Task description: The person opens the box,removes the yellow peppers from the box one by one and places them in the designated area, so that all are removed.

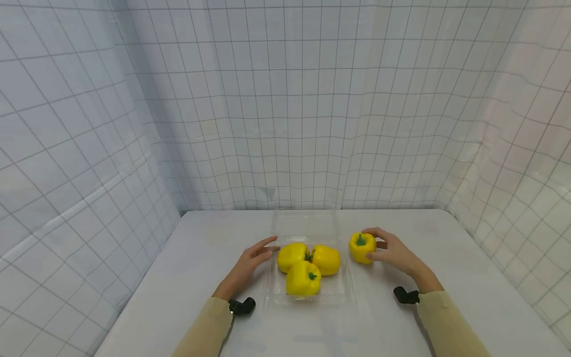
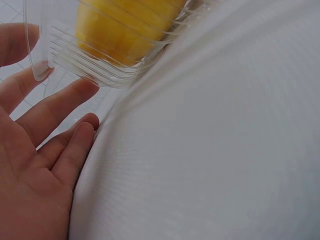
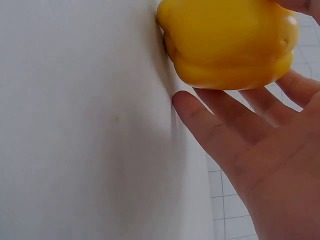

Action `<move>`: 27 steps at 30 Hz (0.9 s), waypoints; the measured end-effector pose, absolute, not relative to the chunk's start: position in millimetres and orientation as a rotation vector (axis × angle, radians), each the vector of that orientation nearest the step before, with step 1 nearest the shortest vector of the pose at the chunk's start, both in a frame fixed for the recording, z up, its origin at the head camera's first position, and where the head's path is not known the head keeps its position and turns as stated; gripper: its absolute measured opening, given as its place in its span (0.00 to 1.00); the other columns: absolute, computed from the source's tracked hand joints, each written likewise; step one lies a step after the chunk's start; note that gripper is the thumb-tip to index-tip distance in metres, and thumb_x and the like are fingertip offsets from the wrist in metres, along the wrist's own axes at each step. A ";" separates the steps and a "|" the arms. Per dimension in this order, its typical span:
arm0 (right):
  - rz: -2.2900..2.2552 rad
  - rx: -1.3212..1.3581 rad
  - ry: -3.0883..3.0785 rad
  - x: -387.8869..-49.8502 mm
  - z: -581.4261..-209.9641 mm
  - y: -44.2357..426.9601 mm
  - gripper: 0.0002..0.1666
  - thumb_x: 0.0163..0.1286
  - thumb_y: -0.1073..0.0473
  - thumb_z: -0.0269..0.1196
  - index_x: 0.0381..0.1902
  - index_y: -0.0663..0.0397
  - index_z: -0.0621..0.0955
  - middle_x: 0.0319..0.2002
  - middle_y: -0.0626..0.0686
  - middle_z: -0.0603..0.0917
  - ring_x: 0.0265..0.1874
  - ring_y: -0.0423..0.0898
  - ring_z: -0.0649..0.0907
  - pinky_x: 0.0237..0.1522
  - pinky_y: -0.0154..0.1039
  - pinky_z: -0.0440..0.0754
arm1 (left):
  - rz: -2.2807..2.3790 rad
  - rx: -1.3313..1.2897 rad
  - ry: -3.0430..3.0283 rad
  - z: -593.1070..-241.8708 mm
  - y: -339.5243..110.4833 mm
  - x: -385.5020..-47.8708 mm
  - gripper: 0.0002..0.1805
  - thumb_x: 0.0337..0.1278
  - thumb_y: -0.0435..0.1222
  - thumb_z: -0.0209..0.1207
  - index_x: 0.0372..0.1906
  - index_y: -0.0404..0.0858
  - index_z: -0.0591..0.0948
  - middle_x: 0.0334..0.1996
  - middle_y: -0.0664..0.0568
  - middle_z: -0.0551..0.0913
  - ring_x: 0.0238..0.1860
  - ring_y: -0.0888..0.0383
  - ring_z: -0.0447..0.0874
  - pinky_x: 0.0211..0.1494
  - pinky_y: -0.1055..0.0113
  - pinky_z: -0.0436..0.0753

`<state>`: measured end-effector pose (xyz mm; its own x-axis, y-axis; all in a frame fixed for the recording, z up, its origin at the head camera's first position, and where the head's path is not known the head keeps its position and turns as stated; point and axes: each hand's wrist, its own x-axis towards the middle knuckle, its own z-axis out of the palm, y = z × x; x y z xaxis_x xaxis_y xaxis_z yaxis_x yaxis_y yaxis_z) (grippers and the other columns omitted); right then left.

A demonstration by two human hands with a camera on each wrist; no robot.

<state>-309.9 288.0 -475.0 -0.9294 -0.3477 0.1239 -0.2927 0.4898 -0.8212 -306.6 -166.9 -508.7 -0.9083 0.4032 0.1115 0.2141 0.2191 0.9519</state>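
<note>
Three yellow bell peppers lie in a clear plastic container with its lid folded back. Against the container's left side is my left hand, its fingers spread loosely at the rim. The left wrist view shows that hand by the ribbed clear wall, with one pepper visible inside. To the right of the container, my right hand holds another yellow bell pepper, green stem up, between thumb and fingers. In the right wrist view the fingers curve around this pepper.
Everything stands on a white table. White grid-patterned curtains enclose its back and both sides. A black wrist device is worn at the left wrist, and a similar device at the right.
</note>
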 end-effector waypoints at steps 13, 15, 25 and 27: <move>-1.345 -0.630 2.658 -308.3 -470.3 287.7 0.45 0.58 0.52 0.75 0.71 0.46 0.69 0.66 0.51 0.75 0.62 0.60 0.74 0.59 0.59 0.74 | 1.778 0.588 2.319 -509.0 -167.1 -306.9 0.28 0.76 0.47 0.52 0.76 0.52 0.66 0.63 0.54 0.79 0.69 0.51 0.70 0.74 0.39 0.57; -1.284 -0.609 2.721 -307.5 -468.1 283.6 0.46 0.56 0.49 0.77 0.70 0.45 0.70 0.63 0.50 0.76 0.59 0.56 0.75 0.57 0.57 0.75 | 1.779 0.588 2.321 -509.2 -167.0 -307.3 0.28 0.76 0.47 0.52 0.76 0.52 0.66 0.63 0.54 0.80 0.69 0.51 0.70 0.74 0.39 0.57; -1.156 -0.571 2.832 -305.3 -464.5 270.9 0.47 0.52 0.48 0.79 0.68 0.47 0.71 0.59 0.48 0.77 0.52 0.49 0.76 0.58 0.56 0.73 | 1.774 0.626 2.334 -510.2 -167.2 -308.9 0.29 0.76 0.46 0.52 0.77 0.48 0.65 0.63 0.51 0.79 0.69 0.49 0.70 0.73 0.37 0.58; -1.156 -0.570 2.819 -304.5 -464.0 269.9 0.47 0.52 0.50 0.78 0.67 0.47 0.71 0.57 0.47 0.78 0.50 0.49 0.76 0.56 0.54 0.74 | 1.776 0.633 2.330 -510.8 -167.5 -309.0 0.29 0.77 0.46 0.52 0.77 0.48 0.65 0.63 0.51 0.79 0.70 0.48 0.69 0.73 0.38 0.58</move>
